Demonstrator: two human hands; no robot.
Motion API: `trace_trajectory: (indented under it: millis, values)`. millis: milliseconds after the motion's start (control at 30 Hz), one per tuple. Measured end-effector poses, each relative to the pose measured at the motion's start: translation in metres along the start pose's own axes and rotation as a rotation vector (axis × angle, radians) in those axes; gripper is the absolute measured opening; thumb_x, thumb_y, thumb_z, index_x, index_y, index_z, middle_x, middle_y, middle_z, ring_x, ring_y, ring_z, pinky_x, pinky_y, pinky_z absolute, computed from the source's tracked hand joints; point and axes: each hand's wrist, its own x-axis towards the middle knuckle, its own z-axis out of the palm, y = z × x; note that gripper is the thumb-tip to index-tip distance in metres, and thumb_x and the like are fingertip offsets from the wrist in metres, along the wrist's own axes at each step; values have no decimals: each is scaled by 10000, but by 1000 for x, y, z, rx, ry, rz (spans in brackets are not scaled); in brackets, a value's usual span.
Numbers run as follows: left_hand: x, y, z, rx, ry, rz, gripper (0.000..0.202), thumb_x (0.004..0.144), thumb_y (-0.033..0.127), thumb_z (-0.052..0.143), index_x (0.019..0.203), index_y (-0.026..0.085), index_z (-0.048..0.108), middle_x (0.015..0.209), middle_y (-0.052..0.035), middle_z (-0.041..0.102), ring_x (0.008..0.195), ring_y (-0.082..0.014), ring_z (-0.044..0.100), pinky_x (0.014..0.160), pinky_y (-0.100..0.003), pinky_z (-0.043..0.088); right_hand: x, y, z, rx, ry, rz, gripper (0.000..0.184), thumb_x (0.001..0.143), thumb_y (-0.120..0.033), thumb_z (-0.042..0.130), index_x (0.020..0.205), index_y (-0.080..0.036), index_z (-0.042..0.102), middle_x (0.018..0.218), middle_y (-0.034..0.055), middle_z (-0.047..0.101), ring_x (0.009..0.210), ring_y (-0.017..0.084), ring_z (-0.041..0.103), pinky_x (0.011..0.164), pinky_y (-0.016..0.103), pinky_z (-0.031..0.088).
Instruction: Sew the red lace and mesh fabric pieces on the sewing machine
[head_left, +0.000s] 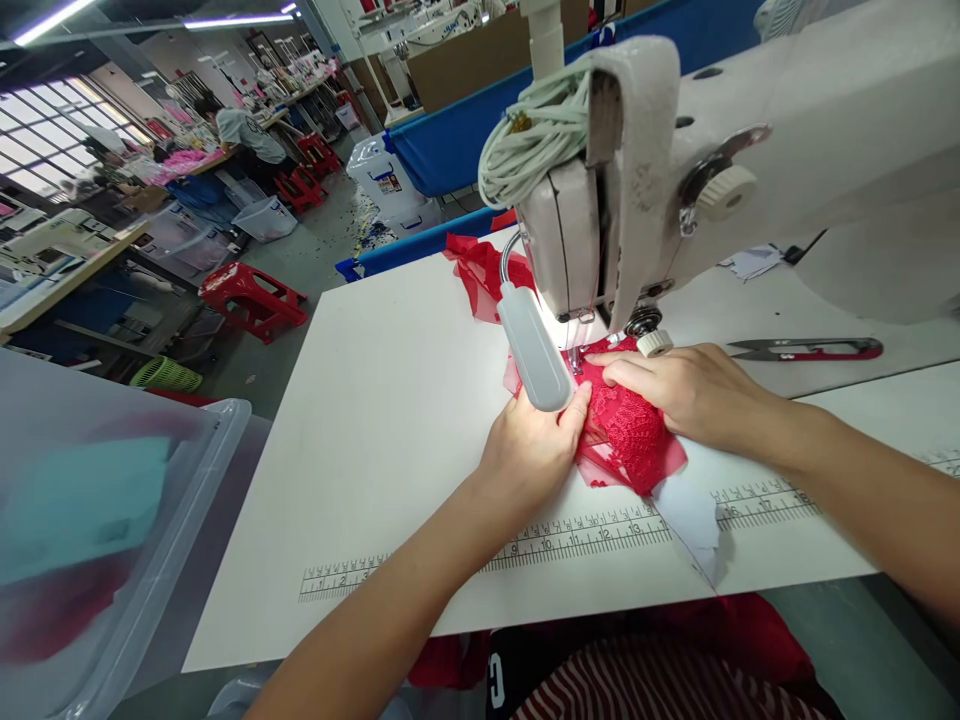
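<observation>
A piece of red lace fabric point(634, 435) lies under the presser foot point(576, 360) of a white sewing machine point(810, 130). On the left, my left hand point(531, 440) presses the fabric's edge, its thumb stretched along the lace; the lamp head hides part of its fingers. My right hand point(694, 395) rests on the lace from the right, fingers extended flat toward the needle. Sheer red mesh shows at the lace's lower edge. A white paper piece point(688, 515) sits just below the fabric.
A grey lamp head point(534, 350) hangs left of the needle. More red fabric point(480, 275) lies behind it. Thread snips point(810, 349) rest at the right. A printed ruler point(600, 535) runs along the table front. A clear plastic bin point(225, 430) stands left, a red stool point(251, 298) beyond.
</observation>
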Motion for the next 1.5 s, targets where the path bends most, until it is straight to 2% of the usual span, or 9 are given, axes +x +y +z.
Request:
trace_trajectory:
  millis: [133,267,433,867,1067,1200,1367,1433,1500]
  values:
    - [1,1,-6,24,99,48,385,910,35,405,1251,84,579,1131,-161,657,827,-218,596,553,-284,476,0,2,-2,6,35,-67,444,697,8,392,978,-260,609,936,11,677,638,147,541,520,280,299]
    - [0,1,-12,46,193,88,364,892,5,415,1162,103,638,1037,-121,696,789,-205,607,582,-291,490,0,2,-2,15,64,-144,330,621,28,374,764,-215,544,841,6,626,572,123,425,487,267,250]
    - [-2,-1,-12,47,177,80,385,879,-8,411,1163,119,637,989,-119,701,742,-196,608,537,-279,463,-1,2,-1,0,129,-132,240,621,26,368,661,-207,410,675,-6,497,539,122,320,474,271,195]
    - [-1,1,-7,57,174,64,397,870,-4,412,1188,108,621,1010,-141,697,792,-208,613,590,-295,477,1,0,1,-11,84,-82,208,700,-3,386,669,-209,376,714,5,486,550,127,286,475,290,190]
    - [1,1,-8,-59,153,39,368,925,244,439,1193,74,624,1034,-176,688,858,-266,618,624,-353,477,4,-2,-2,101,-7,-23,200,778,-42,367,679,-215,364,744,17,465,615,140,369,518,290,257]
    - [2,1,-7,-79,158,24,414,942,334,434,1203,72,621,1045,-180,687,858,-260,630,620,-347,474,3,-2,-5,134,-27,-22,195,769,-34,368,746,-209,450,818,37,525,650,146,426,543,287,310]
    - [0,4,-3,-61,200,-2,322,927,207,460,1182,106,630,1055,-159,699,844,-246,654,496,-299,449,-5,-6,-12,63,-64,-86,222,845,-266,499,1054,-221,558,1053,93,583,764,188,522,583,291,364]
    - [1,3,-6,-135,225,-5,268,924,136,456,1103,120,654,1103,-140,694,873,-226,664,493,-281,472,-7,-10,-13,42,-38,-95,219,854,-326,517,1038,-240,598,1110,94,585,793,193,544,574,284,361]
    - [3,0,-9,-349,227,-12,238,929,124,441,1008,135,665,1109,-115,692,939,-213,661,562,-279,527,-6,-13,-13,110,28,-62,161,859,-304,507,919,-231,638,1073,79,619,802,187,567,569,278,366]
